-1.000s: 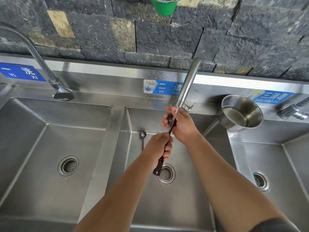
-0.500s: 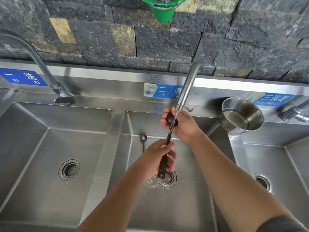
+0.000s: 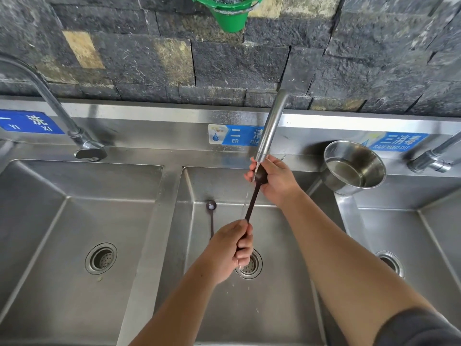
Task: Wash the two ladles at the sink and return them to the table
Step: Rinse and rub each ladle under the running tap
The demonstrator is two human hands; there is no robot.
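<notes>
Our left hand grips the dark ladle by its handle. Our right hand curls round its bowl under the faucet at 12 o'clock. The other ladle lies, apparently flat, in the middle basin at 9 o'clock.

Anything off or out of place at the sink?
Only the steel pot: it looks tilted on the divider right of the middle basin, water inside, so it might tip. Nothing else stands out.

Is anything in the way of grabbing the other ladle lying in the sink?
Nothing visible. The other ladle lies uncovered on the basin floor, close to the left hand. That hand and the right hand both hold the dark ladle, though.
</notes>
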